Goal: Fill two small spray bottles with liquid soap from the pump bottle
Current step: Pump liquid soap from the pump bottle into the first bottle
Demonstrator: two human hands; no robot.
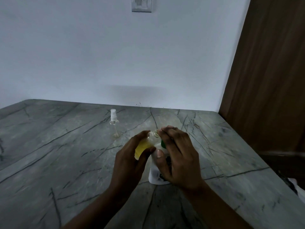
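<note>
Yellow liquid fills the lower part of the small spray bottle (143,147). Our left hand (132,156) grips its clear body with fingers and thumb curled round it, and the bottle is tilted so that its uncapped neck points up and to the right. The neck sits just beside the green pump head (163,144) of the pump bottle (155,176). Our right hand (178,156) closes over that head, fingers bent on top, thumb against the smooth white body. The pump bottle stands on the countertop (66,146), grey stone with dark veins. The second spray bottle (114,124), clear, cylindrical and white-capped, stands upright farther back, well apart from both hands.
</note>
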